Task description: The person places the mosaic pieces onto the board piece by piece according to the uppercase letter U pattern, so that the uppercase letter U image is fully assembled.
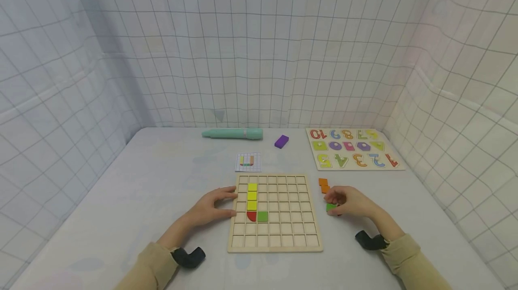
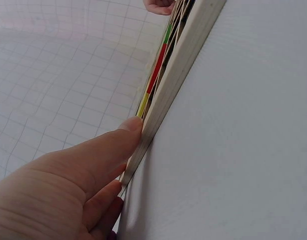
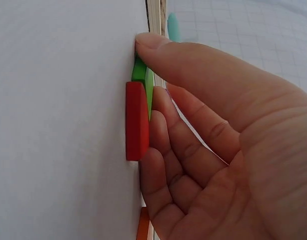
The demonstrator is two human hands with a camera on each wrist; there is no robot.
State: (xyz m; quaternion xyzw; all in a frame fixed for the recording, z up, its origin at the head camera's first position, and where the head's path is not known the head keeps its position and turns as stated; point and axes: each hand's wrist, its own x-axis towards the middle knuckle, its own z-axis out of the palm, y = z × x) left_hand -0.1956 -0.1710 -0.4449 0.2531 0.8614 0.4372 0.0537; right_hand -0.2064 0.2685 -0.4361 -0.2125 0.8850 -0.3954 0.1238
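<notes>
A wooden grid board (image 1: 275,243) lies flat on the table. It holds several yellow square tiles (image 1: 252,195) in a column, a red quarter-round tile (image 1: 252,216) below them and a green square tile (image 1: 262,216) beside the red one. My left hand (image 1: 210,207) rests against the board's left edge, thumb and fingers extended. Right of the board, my right hand (image 1: 351,201) has its thumb and curled fingers around a loose green tile (image 3: 140,70), seemingly pinching it at the tabletop. A loose red tile (image 3: 137,121) lies against that green one, partly hidden in the head view.
Orange tiles (image 1: 323,182) lie just beyond my right hand. A small pattern card (image 1: 248,162) sits behind the board. Farther back are a teal pen-shaped object (image 1: 232,133), a purple block (image 1: 281,141) and a number-and-shape puzzle board (image 1: 352,153). Gridded cloth walls enclose the table.
</notes>
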